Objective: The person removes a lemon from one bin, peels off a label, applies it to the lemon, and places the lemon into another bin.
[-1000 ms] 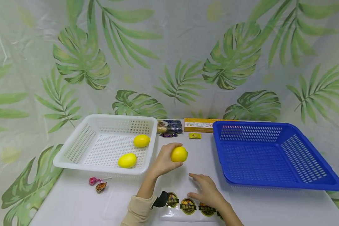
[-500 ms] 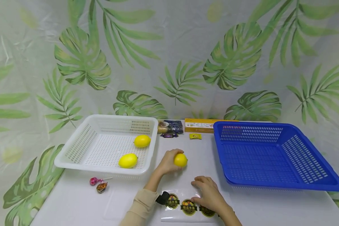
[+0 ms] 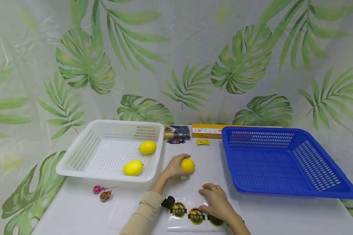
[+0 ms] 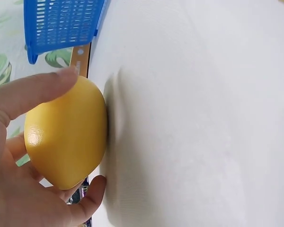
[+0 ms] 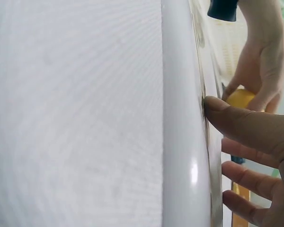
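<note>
A yellow lemon [image 3: 188, 165] sits low over the white tabletop in the middle. My left hand [image 3: 176, 167] grips it from the left, thumb and fingers curled round it, as the left wrist view also shows with the lemon [image 4: 68, 135] right at the table surface. Closer to the front, a clear sheet of round fruit stickers [image 3: 196, 216] lies flat. Over its upper right part is my right hand [image 3: 217, 202], fingers loosely bent and spread. Its thumb [image 5: 220, 105] is at the sheet's surface in the right wrist view. Part of the sheet is hidden under that hand.
A white basket [image 3: 76, 176] with two lemons [image 3: 133, 167] stands left, a blue basket [image 3: 282, 192] right. Behind are a dark packet [image 3: 180, 132], an orange box [image 3: 207, 131] and wrapped candies [image 3: 203, 142]. A lollipop [image 3: 97, 189] and a small brown-red wrapped piece [image 3: 105, 195] lie front left.
My left hand has come down with the lemon, from above the table to its surface. My right hand has shifted slightly toward the front and settled at the sticker sheet.
</note>
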{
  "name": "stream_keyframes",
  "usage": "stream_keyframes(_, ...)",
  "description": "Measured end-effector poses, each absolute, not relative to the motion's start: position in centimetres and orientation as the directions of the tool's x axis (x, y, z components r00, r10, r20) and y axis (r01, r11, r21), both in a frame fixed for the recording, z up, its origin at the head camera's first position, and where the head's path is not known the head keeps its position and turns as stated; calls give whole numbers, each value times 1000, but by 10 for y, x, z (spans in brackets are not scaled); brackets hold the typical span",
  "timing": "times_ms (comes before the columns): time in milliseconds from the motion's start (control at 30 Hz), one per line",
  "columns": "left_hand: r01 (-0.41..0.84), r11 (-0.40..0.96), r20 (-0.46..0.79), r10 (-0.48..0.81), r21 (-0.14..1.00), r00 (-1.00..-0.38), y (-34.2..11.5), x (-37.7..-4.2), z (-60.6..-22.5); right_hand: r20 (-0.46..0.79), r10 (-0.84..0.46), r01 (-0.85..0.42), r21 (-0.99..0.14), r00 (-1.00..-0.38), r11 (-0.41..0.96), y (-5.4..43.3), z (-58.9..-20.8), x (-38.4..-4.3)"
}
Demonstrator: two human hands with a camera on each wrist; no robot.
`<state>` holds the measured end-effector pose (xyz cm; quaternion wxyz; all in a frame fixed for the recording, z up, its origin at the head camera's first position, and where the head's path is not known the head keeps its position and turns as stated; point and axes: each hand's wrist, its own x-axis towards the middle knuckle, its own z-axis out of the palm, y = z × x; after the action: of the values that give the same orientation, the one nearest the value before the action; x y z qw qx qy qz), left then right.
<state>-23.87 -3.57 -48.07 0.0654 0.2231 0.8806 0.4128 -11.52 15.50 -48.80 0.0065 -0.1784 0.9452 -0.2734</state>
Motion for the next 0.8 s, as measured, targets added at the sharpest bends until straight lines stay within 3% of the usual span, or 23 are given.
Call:
stream_keyframes(300,288,552,48,407,783,-912,-40,-239,-483,71,-329,-316,-520,-942,793,154,-488,-115)
stream_keyframes(600,331,528,133,377,782,-916,-49,-239,-488,87,-326,-321,-522,-942,790,155,-488,-113)
stream_keyframes(800,274,534,86,349,800,-933,-50,-237,-486,86,-332,-326,-524,-939,787,154,-488,-113)
